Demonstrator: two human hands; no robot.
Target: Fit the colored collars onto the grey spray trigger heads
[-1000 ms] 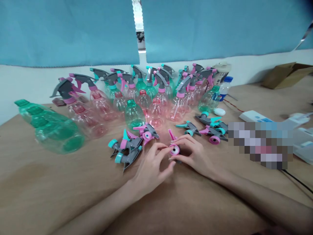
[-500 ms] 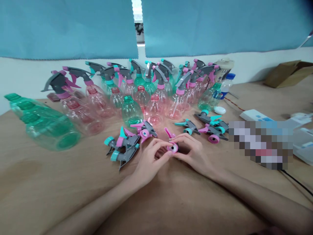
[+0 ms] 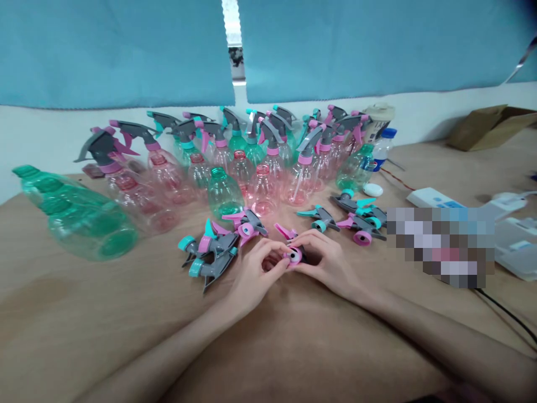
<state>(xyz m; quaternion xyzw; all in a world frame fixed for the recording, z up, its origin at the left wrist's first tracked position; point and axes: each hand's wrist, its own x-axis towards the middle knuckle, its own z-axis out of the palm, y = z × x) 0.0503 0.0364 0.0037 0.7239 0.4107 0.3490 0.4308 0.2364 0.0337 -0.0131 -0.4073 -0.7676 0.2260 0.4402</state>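
Between my two hands is a pink and grey trigger spray head (image 3: 295,256), its pink collar turned towards me with a white inside and dark centre hole. My left hand (image 3: 260,270) pinches the collar from the left with thumb and index finger. My right hand (image 3: 326,258) is closed round the spray head from the right and hides most of its grey body. Loose spray heads lie on both sides: a pink one (image 3: 245,228) and several teal and pink ones (image 3: 212,263) near my left hand, others (image 3: 361,217) beyond my right.
Several clear pink and green bottles (image 3: 263,193) stand behind, many with spray heads fitted. Green bottles (image 3: 84,224) lean together at left. A white oval object (image 3: 372,190), a white power strip (image 3: 434,198), a blue-capped bottle (image 3: 384,150) and a cardboard box (image 3: 486,131) are to the right.
My left fingertips have shifted over the front of the pink collar, covering more of its left side. Both hands still hold the spray head. The view has moved slightly.
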